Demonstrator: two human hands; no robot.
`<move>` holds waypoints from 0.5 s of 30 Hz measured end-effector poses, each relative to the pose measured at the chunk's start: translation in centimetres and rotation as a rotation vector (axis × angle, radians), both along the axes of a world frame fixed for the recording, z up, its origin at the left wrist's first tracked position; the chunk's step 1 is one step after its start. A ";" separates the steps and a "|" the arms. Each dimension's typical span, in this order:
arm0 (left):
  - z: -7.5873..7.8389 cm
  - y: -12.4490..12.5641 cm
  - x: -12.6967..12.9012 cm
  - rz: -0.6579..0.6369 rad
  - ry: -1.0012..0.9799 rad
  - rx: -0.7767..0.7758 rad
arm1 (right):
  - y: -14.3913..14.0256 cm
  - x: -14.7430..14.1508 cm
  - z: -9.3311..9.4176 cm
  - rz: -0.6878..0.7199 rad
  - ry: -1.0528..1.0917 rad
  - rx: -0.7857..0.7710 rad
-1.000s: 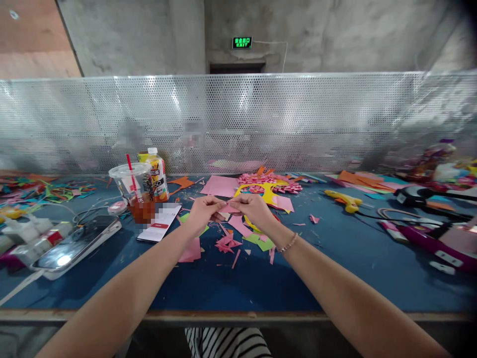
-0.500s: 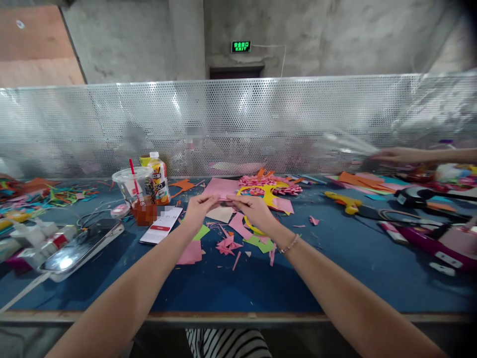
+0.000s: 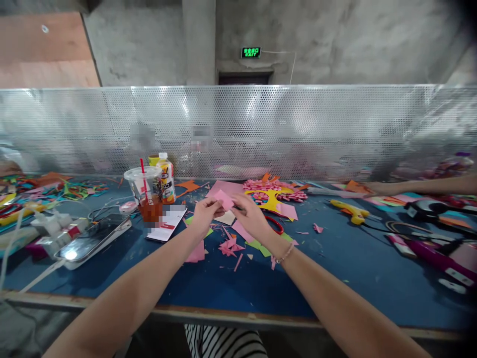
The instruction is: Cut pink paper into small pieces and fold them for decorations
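Centrally in the frame, the left hand (image 3: 203,213) pinches a small, tilted pink paper (image 3: 224,199) by its lower-left edge. The right hand (image 3: 252,212) curls at its right edge; whether it grips cannot be told.

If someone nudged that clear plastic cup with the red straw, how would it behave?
The clear plastic cup would probably slosh, since a reddish-brown drink sits in its lower part. Its see-through walls look thin, so they may flex if squeezed. It seems wider at the rim than lower down, so a push high up might tip it.
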State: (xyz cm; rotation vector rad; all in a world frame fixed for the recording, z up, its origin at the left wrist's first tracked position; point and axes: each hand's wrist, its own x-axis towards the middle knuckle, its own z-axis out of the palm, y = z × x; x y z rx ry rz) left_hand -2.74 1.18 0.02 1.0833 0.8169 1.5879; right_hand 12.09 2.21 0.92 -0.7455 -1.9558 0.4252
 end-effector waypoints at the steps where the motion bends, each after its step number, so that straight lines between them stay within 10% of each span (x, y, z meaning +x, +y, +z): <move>1: 0.0 0.0 0.0 -0.005 0.029 0.000 | 0.2 0.2 0.0 -0.017 0.065 -0.082; 5: -0.2 0.1 0.1 -0.024 0.167 0.023 | 1.1 0.7 -0.1 0.075 0.121 -0.363; 15: -0.2 0.2 0.1 -0.014 0.153 0.047 | 0.7 0.7 0.1 0.062 0.037 -0.423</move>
